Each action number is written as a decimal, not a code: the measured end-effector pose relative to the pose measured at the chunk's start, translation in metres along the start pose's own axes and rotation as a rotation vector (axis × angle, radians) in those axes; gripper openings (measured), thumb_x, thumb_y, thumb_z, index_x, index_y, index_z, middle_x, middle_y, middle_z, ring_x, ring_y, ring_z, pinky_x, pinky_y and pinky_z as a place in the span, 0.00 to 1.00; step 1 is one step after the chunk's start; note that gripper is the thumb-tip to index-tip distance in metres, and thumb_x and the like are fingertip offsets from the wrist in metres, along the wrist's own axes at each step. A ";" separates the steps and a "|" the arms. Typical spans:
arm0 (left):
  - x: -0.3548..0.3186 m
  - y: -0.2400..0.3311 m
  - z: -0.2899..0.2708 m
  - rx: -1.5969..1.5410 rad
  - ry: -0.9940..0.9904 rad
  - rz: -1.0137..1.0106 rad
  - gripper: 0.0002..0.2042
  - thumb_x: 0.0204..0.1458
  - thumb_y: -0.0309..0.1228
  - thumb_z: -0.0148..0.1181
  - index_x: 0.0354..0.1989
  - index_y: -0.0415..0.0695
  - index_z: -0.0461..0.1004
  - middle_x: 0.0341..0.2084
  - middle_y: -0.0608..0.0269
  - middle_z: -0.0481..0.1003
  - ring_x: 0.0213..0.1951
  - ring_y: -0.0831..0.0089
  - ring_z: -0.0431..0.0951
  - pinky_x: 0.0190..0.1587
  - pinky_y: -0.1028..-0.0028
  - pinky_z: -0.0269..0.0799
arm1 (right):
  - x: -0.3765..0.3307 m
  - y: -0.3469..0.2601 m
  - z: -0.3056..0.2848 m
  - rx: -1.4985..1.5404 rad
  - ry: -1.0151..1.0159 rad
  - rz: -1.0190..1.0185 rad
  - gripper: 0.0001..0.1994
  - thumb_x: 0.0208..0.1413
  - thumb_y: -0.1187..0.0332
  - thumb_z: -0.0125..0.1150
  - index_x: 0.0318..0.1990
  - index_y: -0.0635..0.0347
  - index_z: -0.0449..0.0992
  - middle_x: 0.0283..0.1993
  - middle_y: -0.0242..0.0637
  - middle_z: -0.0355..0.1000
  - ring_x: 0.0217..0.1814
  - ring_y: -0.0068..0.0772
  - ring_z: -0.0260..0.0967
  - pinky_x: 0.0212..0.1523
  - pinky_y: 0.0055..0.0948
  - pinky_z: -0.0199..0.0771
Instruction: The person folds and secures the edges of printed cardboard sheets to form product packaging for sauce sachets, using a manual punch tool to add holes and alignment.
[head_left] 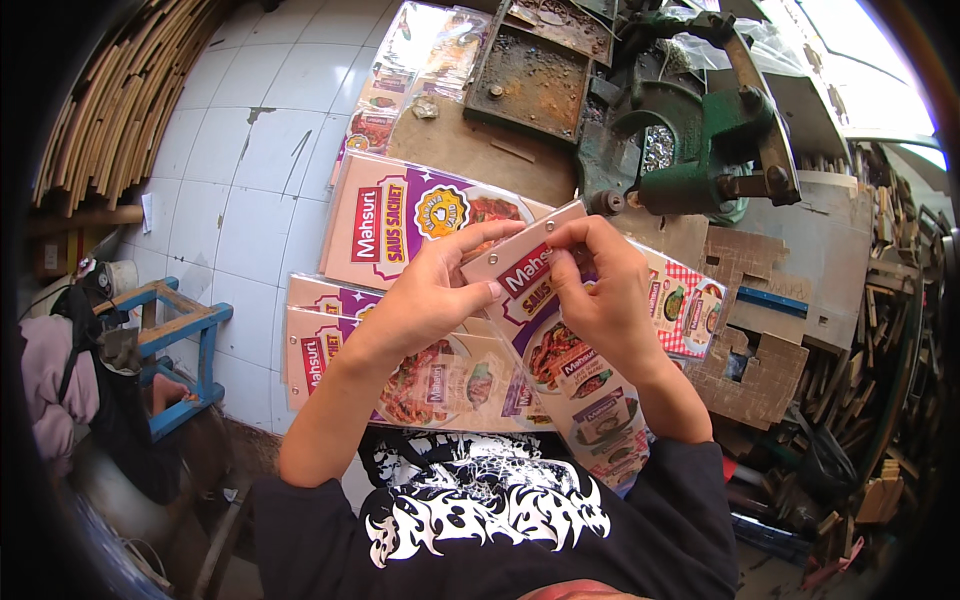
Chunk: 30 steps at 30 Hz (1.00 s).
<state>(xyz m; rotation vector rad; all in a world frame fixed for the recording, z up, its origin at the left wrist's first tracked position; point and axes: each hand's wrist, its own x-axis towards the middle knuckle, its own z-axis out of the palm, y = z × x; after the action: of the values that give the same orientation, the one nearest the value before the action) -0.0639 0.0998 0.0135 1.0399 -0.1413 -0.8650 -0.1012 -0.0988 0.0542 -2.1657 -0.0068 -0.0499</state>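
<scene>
I hold a long printed card point(540, 345) in clear plastic, tilted, with a beige top strip and small metal eyelets along it. My right hand point(610, 285) pinches its upper right part between thumb and bent fingers. My left hand point(430, 295) is at its upper left edge, thumb toward the front and fingertips partly hidden behind the strip. The card's lower end hangs toward my shirt. Beneath my hands, on the bench, lie similar cards: a large one point(350, 220) beyond my left hand and overlapping ones point(330, 330) under my left forearm. A red-checked card part point(685, 300) shows right of my right hand.
A green metal press point(690, 185) stands at the far right of the bench, beside a rusty tray point(530, 80) of small parts. More printed cards point(415, 60) lie at the back. A blue stool frame point(195, 330) is on the left, wood strips point(120, 100) behind it.
</scene>
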 end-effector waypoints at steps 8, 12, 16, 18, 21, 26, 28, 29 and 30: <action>0.014 -0.015 0.001 0.007 0.063 -0.045 0.20 0.56 0.21 0.58 0.57 0.36 0.64 0.48 0.59 0.74 0.45 0.78 0.78 0.45 0.75 0.78 | -0.004 0.005 0.010 -0.157 0.135 -0.332 0.08 0.52 0.80 0.63 0.41 0.64 0.76 0.36 0.44 0.74 0.32 0.44 0.75 0.33 0.35 0.75; 0.019 -0.007 0.007 -0.009 0.060 -0.010 0.17 0.57 0.22 0.59 0.55 0.34 0.66 0.44 0.59 0.77 0.41 0.79 0.79 0.42 0.78 0.79 | -0.001 0.009 0.009 -0.221 0.157 -0.375 0.09 0.50 0.80 0.64 0.39 0.65 0.76 0.36 0.43 0.74 0.34 0.45 0.75 0.35 0.36 0.76; 0.021 -0.007 0.010 0.029 0.087 -0.016 0.17 0.57 0.20 0.58 0.55 0.33 0.68 0.42 0.59 0.77 0.40 0.79 0.80 0.42 0.78 0.79 | 0.003 0.007 0.008 -0.318 0.158 -0.448 0.09 0.47 0.80 0.65 0.38 0.65 0.76 0.35 0.42 0.74 0.33 0.43 0.75 0.35 0.36 0.76; 0.020 -0.006 0.010 0.146 0.071 -0.002 0.18 0.58 0.18 0.55 0.57 0.32 0.67 0.44 0.59 0.77 0.42 0.79 0.79 0.42 0.79 0.78 | 0.006 0.004 0.006 -0.327 0.142 -0.470 0.09 0.46 0.79 0.65 0.37 0.64 0.76 0.35 0.42 0.74 0.33 0.43 0.75 0.34 0.36 0.76; 0.019 -0.005 0.010 0.176 0.051 0.011 0.19 0.59 0.16 0.51 0.59 0.31 0.65 0.43 0.60 0.77 0.41 0.80 0.79 0.43 0.80 0.77 | 0.008 0.004 0.006 -0.342 0.129 -0.502 0.10 0.45 0.79 0.66 0.37 0.64 0.76 0.34 0.41 0.74 0.32 0.42 0.75 0.33 0.35 0.76; 0.015 -0.002 0.010 0.196 0.038 -0.012 0.20 0.59 0.15 0.49 0.61 0.31 0.64 0.42 0.62 0.76 0.41 0.81 0.78 0.43 0.80 0.76 | 0.010 0.000 0.006 -0.336 0.099 -0.534 0.10 0.44 0.79 0.66 0.36 0.64 0.76 0.34 0.41 0.74 0.32 0.41 0.75 0.31 0.34 0.76; 0.018 -0.004 0.009 0.222 0.047 -0.030 0.20 0.59 0.15 0.50 0.61 0.31 0.64 0.42 0.62 0.76 0.41 0.81 0.78 0.44 0.80 0.76 | 0.013 0.005 0.006 -0.349 0.079 -0.533 0.11 0.44 0.79 0.67 0.37 0.65 0.75 0.34 0.41 0.74 0.31 0.41 0.75 0.31 0.34 0.76; 0.019 -0.006 0.008 0.203 0.047 -0.033 0.20 0.59 0.15 0.49 0.61 0.31 0.64 0.43 0.62 0.76 0.41 0.81 0.78 0.44 0.80 0.76 | 0.013 0.007 0.006 -0.348 0.074 -0.529 0.11 0.44 0.79 0.67 0.37 0.65 0.75 0.34 0.41 0.74 0.31 0.41 0.75 0.31 0.34 0.76; 0.018 -0.007 0.009 0.187 0.044 -0.027 0.20 0.59 0.15 0.49 0.61 0.31 0.64 0.43 0.62 0.76 0.41 0.81 0.78 0.44 0.80 0.76 | 0.012 0.007 0.006 -0.358 0.065 -0.545 0.11 0.44 0.79 0.67 0.37 0.65 0.75 0.34 0.41 0.74 0.31 0.41 0.75 0.31 0.34 0.77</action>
<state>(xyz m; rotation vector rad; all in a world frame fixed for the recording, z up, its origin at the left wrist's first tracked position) -0.0599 0.0797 0.0080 1.2376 -0.1734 -0.8648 -0.0888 -0.0980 0.0459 -2.4560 -0.5898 -0.4638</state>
